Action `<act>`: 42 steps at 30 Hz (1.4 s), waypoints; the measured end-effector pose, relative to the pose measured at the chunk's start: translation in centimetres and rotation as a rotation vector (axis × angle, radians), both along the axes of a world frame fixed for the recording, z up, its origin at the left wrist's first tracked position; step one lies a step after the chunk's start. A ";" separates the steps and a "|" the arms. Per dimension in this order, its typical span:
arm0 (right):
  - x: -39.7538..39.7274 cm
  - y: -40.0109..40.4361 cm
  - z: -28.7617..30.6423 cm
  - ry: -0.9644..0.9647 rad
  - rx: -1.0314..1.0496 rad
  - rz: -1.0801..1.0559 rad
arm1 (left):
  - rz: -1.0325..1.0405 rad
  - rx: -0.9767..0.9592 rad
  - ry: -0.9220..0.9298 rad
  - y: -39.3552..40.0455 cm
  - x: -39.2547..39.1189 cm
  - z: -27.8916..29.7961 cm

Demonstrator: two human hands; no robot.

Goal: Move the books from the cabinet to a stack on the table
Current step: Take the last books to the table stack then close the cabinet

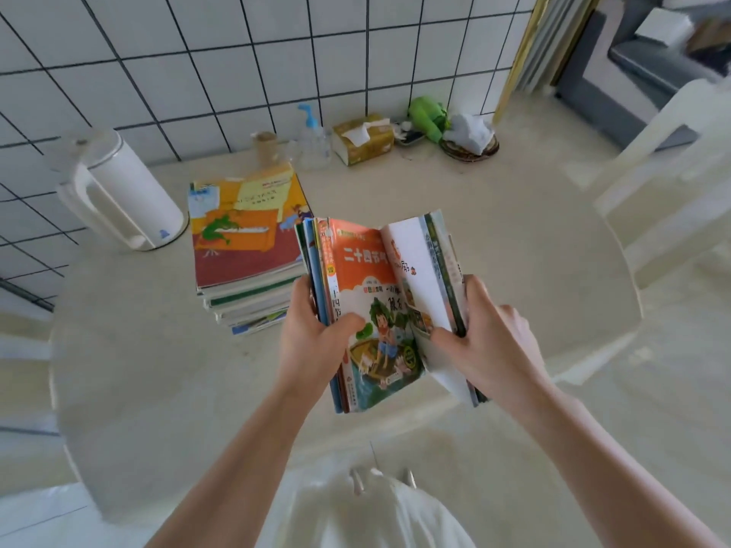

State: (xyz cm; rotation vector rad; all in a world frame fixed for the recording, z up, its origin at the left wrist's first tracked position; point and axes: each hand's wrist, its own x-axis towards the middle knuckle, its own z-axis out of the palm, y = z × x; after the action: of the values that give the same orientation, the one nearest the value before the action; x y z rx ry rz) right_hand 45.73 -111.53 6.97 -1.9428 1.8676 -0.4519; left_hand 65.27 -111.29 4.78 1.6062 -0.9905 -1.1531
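Over the round white table (pixel 158 369) I hold a bundle of thin children's books (pixel 372 294), spread apart in the middle like a fan. My left hand (pixel 316 334) grips the left part, whose front cover is orange with a cartoon boy on a boat. My right hand (pixel 486 338) grips the right part, thumb pressed between the books. To the left of the bundle, a stack of books (pixel 247 251) lies flat on the table, topped by an orange and red cover with a green frog. The cabinet is out of view.
A white kettle (pixel 122 191) stands left of the stack. Along the tiled wall sit a pump bottle (pixel 312 140), a tissue box (pixel 362 138), a green toy (pixel 427 116) and a small dish with white cloth (pixel 470 138). A white chair (pixel 672 183) stands at the right.
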 end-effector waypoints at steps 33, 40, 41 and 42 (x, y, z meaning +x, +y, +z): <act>7.1 -21.7 -0.3 -0.076 -0.006 0.150 | 0.159 0.204 0.389 -15.6 17.8 2.5; 9.6 -22.1 -1.2 -0.068 0.036 0.124 | 0.066 0.303 0.383 -16.6 21.7 1.4; 9.9 -22.1 -1.2 -0.065 0.034 0.121 | 0.038 0.333 0.348 -16.9 22.0 1.4; 10.1 -22.1 -1.3 -0.063 0.035 0.117 | 0.009 0.371 0.305 -17.0 22.3 1.4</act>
State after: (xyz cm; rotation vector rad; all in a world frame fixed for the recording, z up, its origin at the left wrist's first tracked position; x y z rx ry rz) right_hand 55.83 -133.62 5.63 -1.9790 1.7015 -0.4357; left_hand 87.57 -128.30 6.17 1.6458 -0.5941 -1.5901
